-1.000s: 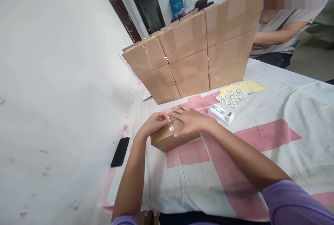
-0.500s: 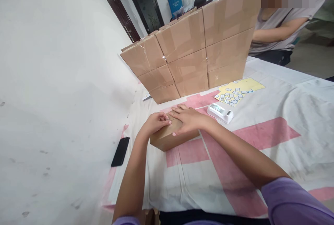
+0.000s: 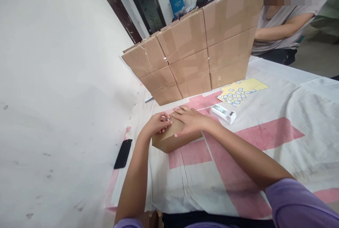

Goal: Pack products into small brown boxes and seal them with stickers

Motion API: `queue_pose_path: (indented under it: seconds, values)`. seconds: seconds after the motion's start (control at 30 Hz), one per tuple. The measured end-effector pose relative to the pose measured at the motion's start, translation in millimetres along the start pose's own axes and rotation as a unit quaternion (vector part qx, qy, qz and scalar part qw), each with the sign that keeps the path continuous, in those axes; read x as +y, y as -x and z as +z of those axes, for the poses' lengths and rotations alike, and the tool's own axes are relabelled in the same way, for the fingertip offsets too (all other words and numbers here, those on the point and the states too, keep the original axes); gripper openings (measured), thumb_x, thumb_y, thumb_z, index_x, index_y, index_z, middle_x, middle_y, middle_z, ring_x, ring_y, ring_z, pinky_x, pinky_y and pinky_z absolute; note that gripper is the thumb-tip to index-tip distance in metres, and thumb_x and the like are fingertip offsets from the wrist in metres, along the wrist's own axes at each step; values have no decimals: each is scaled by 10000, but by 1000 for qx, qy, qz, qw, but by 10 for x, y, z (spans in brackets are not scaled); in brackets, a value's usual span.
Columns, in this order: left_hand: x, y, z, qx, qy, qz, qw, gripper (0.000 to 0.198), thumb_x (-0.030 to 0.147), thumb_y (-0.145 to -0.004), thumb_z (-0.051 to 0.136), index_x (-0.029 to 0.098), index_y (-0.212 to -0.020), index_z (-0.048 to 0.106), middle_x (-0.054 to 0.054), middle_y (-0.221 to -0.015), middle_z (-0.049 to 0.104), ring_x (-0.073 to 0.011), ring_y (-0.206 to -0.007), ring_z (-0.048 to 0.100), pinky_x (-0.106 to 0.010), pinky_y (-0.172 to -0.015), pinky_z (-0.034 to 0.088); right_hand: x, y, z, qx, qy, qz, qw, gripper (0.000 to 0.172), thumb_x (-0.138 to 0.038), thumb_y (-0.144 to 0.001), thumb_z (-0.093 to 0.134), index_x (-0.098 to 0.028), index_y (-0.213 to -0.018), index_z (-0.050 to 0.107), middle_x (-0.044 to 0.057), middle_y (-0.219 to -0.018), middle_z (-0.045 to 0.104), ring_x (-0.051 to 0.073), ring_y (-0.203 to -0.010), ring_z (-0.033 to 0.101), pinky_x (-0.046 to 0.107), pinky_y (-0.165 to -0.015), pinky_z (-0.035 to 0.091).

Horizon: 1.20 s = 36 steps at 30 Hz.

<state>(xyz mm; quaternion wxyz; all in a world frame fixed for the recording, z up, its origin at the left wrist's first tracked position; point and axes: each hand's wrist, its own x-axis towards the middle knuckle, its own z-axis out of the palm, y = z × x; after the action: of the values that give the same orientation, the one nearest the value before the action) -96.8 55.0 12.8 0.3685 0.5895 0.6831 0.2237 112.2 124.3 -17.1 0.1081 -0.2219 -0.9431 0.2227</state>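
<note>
A small brown cardboard box [image 3: 169, 142] sits on the cloth-covered table. My right hand [image 3: 186, 118] lies flat on its top with the fingers spread. At the box's left end, my left hand [image 3: 159, 123] is pinched over the top; between its fingertips is something small and pale that I cannot make out. To the right of the box lies a white handheld device [image 3: 223, 114] with a small dark window.
Taped cardboard boxes [image 3: 188, 58] form a wall behind. Yellow paper with small labels [image 3: 254, 85] lies at the right. A black phone [image 3: 123, 154] is by the left wall. Another person [image 3: 280, 27] is beyond the boxes on the right.
The fingers of my left hand have shifted slightly left and up on the box top, and their pinch looks different. My right hand and the box have stayed in place.
</note>
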Motion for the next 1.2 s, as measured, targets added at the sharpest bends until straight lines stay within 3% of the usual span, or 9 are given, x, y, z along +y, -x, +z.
queue_pose_path:
  seconds: [0.1, 0.3, 0.5, 0.63, 0.73, 0.87, 1.2]
  values:
    - [33, 27, -5, 9, 14, 14, 1000, 378, 494, -709, 793, 212, -864, 595, 54, -545, 570, -106, -419, 510, -213, -408, 351, 2, 1, 0, 1, -1, 1, 1000, 993, -752, -696, 667, -295, -1542, 418, 102, -1643, 324, 423, -1504, 195, 612, -1115, 341]
    - [140, 263, -116, 102, 63, 70, 990, 387, 553, -756, 737, 207, -772, 565, 55, -589, 504, -81, -493, 453, -226, -486, 342, 17, -11, 28, 12, -4, 6, 1000, 1039, -788, -668, 667, -286, -1543, 420, 105, -1643, 327, 421, -1502, 205, 607, -1125, 332]
    - [188, 302, -69, 101, 55, 80, 990, 338, 466, -701, 812, 209, -825, 631, 14, -745, 603, -131, -709, 550, -247, -614, 402, -5, 0, 9, 12, -8, 10, 1000, 999, -762, -681, 675, -290, -1529, 439, 102, -1633, 346, 414, -1498, 218, 602, -1118, 344]
    - [144, 254, 28, 64, 80, 62, 993, 401, 475, -718, 795, 225, -880, 526, -12, -848, 705, -179, -806, 653, -266, -668, 443, -15, 8, -11, 6, -11, 4, 1000, 964, -750, -700, 667, -296, -1521, 447, 96, -1633, 345, 424, -1497, 212, 621, -1112, 340]
    - [108, 242, 63, 35, 96, 50, 993, 431, 472, -734, 786, 239, -916, 472, 6, -772, 715, -175, -750, 663, -251, -640, 422, -7, 4, -8, 11, -13, 3, 1000, 979, -791, -687, 652, -291, -1508, 465, 100, -1626, 358, 429, -1489, 223, 623, -1107, 344]
    - [120, 250, 104, 40, 87, 53, 994, 412, 433, -734, 785, 241, -937, 483, 14, -752, 729, -158, -692, 645, -239, -616, 408, 0, 3, -6, 16, -17, 5, 1000, 948, -780, -690, 657, -305, -1493, 485, 93, -1612, 380, 420, -1476, 247, 599, -1093, 368]
    - [90, 271, 327, 142, 38, 57, 987, 342, 381, -746, 746, 245, -913, 482, 12, -797, 752, -139, -659, 597, -256, -644, 422, -33, 11, -35, 6, -23, 17, 1000, 976, -749, -698, 665, -284, -1528, 448, 96, -1628, 355, 419, -1489, 218, 603, -1129, 323]
